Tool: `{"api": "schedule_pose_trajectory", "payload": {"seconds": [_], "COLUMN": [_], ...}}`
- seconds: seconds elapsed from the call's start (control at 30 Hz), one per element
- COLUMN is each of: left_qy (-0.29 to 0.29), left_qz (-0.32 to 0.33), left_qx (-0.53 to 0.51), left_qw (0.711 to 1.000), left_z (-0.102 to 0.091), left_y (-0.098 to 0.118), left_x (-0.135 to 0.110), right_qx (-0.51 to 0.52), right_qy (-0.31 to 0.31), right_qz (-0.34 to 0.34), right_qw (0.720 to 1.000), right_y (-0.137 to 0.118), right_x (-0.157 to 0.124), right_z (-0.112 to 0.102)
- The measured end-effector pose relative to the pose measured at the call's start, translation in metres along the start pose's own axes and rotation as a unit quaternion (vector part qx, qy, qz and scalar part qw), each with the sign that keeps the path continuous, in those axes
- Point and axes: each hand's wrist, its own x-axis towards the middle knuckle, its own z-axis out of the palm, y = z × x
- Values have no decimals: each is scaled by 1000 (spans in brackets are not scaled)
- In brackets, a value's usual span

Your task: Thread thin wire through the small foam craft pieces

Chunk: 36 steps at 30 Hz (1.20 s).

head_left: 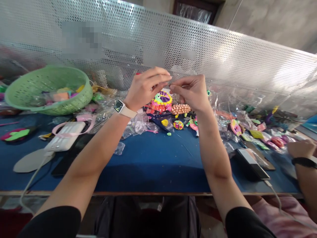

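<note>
My left hand [148, 86] and my right hand [192, 90] are raised above the back of the table, fingertips almost meeting. Each is closed, with thumb and fingers drawn together; whatever lies between them is too small to make out. Just below and behind the hands is a colourful clay figure [163, 98] with a yellow scalloped rim and purple middle. Beside it sits a brown, bumpy clay piece [181, 109]. Nearer to me lie a small round yellow clay face [178, 124] and a bit of green clay [169, 134].
A green basket [74, 106] with wrapped clay packs stands at the left. A white power bank [64, 136] and a phone [251, 163] trail cables. Plastic bags and clay packs line the perforated metal screen [158, 43]. Another person's hand [301, 148] rests at the right edge.
</note>
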Motion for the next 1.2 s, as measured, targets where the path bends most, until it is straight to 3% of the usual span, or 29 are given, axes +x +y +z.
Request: {"api": "schedule_pose_trajectory", "payload": {"seconds": [0.13, 0.37, 0.57, 0.67, 0.8, 1.0, 1.2], "left_qy": [-13, -55, -115, -97, -53, -59, -34], "left_qz": [-20, -128, -220, -167, -87, -86, -114], "left_qx": [-14, -72, -209, -179, -39, 39, -21], "left_qw": [1000, 988, 946, 965, 994, 994, 993], "left_z": [-4, -7, -7, -7, -1, 4, -2], "left_y": [0, 2, -11, -8, -3, -10, -1], "left_x": [1, 7, 5, 4, 0, -8, 2], "right_qx": [-23, -116, -120, -64, 2, 16, 12], "right_qy": [9, 45, 48, 47, 51, 46, 52], "right_qz": [-21, -38, -36, -16, 19, 38, 9], "right_qw": [999, 992, 991, 997, 999, 998, 999], "right_y": [-2, -5, -2, 2, 11, 12, 6], "right_x": [0, -3, -2, 0, 2, 2, 1], "right_z": [4, 8, 13, 13, 7, 6, 7]}}
